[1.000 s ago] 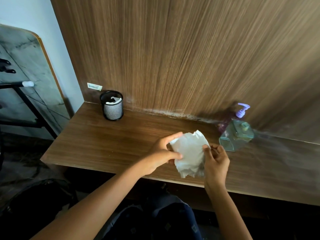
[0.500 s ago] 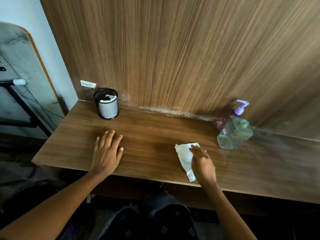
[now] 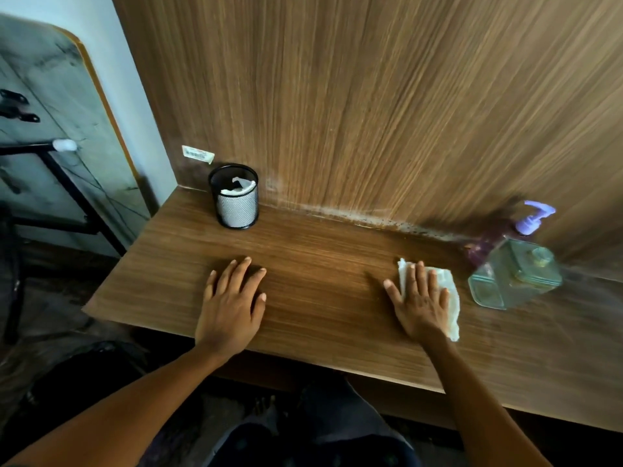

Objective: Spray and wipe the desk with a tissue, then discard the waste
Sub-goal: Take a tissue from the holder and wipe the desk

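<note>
From the head camera you see two hands, one tissue under a palm, one bottle and one mesh cup on one wooden table (image 3: 320, 264).

Your right hand (image 3: 419, 299) lies flat, fingers spread, palm pressing the white tissue (image 3: 450, 298) onto the table; the tissue sticks out past the fingertips and along the outer side of the hand down toward the wrist. Your left hand (image 3: 232, 305) is also flat and spread, palm down on bare wood, holding nothing, well apart from the right hand.

Just beyond the outer side of your right hand stands the clear pump bottle (image 3: 515, 274) with a lilac pump head, near the tissue but not touching it. Far ahead of your left hand, by the back wall panel (image 3: 371, 112), sits the black mesh cup (image 3: 234, 197) with white paper inside it.

Between your two hands the wood is open, and a wide bare strip runs ahead of both hands to the panel. The table's near edge passes under both wrists; its left edge lies well out from your left hand. The surface right of the bottle is blurred.
</note>
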The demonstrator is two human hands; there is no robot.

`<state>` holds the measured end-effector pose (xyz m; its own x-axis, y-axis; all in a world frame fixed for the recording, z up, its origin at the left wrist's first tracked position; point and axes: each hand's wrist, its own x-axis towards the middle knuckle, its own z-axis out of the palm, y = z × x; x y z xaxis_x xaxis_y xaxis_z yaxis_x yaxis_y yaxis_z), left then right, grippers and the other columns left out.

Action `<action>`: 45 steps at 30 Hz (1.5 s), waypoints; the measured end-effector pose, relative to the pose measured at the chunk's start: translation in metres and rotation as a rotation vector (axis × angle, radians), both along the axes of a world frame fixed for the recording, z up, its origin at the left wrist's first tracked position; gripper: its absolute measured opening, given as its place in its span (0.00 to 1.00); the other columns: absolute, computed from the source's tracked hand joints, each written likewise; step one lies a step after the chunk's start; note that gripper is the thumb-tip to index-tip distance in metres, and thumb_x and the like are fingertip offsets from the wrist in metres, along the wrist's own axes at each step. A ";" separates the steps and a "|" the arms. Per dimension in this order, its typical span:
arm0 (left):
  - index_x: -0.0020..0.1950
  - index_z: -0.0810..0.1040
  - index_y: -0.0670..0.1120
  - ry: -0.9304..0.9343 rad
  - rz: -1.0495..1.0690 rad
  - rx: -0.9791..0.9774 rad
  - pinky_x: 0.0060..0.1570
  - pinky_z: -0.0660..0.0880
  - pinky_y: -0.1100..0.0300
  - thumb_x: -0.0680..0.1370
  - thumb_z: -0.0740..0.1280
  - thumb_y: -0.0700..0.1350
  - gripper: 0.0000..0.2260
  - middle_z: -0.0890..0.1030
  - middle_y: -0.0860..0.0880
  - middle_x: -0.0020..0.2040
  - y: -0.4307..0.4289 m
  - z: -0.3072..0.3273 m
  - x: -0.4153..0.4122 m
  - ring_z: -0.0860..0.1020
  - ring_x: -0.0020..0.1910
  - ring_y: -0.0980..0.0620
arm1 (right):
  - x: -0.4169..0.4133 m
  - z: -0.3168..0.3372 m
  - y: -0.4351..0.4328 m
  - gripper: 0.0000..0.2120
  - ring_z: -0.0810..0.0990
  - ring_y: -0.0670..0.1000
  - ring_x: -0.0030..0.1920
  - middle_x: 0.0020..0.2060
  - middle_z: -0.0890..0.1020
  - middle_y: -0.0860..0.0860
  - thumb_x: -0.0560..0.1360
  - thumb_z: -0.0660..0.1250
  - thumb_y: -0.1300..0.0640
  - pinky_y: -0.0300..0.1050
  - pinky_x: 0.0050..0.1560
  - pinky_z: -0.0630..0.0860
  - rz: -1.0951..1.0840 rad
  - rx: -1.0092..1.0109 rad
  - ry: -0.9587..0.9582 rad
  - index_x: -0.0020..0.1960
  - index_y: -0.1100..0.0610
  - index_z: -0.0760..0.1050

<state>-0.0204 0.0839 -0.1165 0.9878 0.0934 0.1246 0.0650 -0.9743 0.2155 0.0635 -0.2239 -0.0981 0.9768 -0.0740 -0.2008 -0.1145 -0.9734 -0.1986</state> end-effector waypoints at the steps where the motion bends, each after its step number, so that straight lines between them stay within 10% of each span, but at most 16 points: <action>1: 0.69 0.69 0.51 0.002 -0.002 -0.005 0.70 0.59 0.42 0.77 0.49 0.56 0.23 0.66 0.46 0.73 -0.001 0.000 0.000 0.63 0.72 0.45 | 0.010 0.001 0.006 0.36 0.39 0.53 0.76 0.77 0.42 0.49 0.76 0.46 0.34 0.58 0.75 0.41 -0.011 0.002 0.011 0.77 0.52 0.41; 14: 0.70 0.67 0.52 0.029 0.005 0.016 0.70 0.57 0.43 0.77 0.48 0.56 0.24 0.65 0.47 0.73 0.005 -0.002 -0.001 0.62 0.73 0.46 | -0.015 -0.004 0.151 0.45 0.35 0.54 0.75 0.76 0.38 0.46 0.64 0.29 0.27 0.59 0.72 0.35 0.539 0.007 0.038 0.76 0.47 0.38; 20: 0.69 0.69 0.51 0.007 -0.005 0.008 0.70 0.59 0.42 0.77 0.49 0.55 0.23 0.66 0.46 0.73 0.003 -0.001 0.000 0.63 0.72 0.45 | -0.059 -0.014 0.064 0.29 0.60 0.55 0.73 0.73 0.62 0.48 0.79 0.37 0.37 0.57 0.72 0.56 0.577 -0.169 -0.056 0.75 0.48 0.54; 25: 0.69 0.69 0.51 0.007 -0.004 0.003 0.70 0.59 0.43 0.77 0.49 0.56 0.23 0.66 0.46 0.73 0.002 -0.001 -0.001 0.63 0.72 0.45 | -0.043 -0.010 -0.003 0.33 0.35 0.48 0.75 0.74 0.37 0.43 0.67 0.21 0.31 0.51 0.73 0.35 0.423 -0.102 -0.056 0.70 0.39 0.29; 34: 0.71 0.66 0.52 0.018 0.002 -0.002 0.72 0.56 0.44 0.78 0.47 0.56 0.24 0.64 0.47 0.74 0.001 -0.001 0.001 0.60 0.74 0.47 | 0.038 0.004 0.073 0.32 0.35 0.53 0.76 0.76 0.37 0.48 0.78 0.42 0.36 0.60 0.73 0.37 0.189 -0.068 0.064 0.76 0.48 0.37; 45: 0.76 0.52 0.43 -0.046 -0.035 -0.061 0.72 0.58 0.45 0.78 0.46 0.48 0.26 0.56 0.44 0.77 0.002 -0.002 -0.004 0.55 0.75 0.44 | -0.026 -0.005 0.185 0.32 0.40 0.53 0.76 0.77 0.45 0.45 0.75 0.29 0.39 0.60 0.73 0.39 0.844 -0.050 -0.031 0.76 0.47 0.43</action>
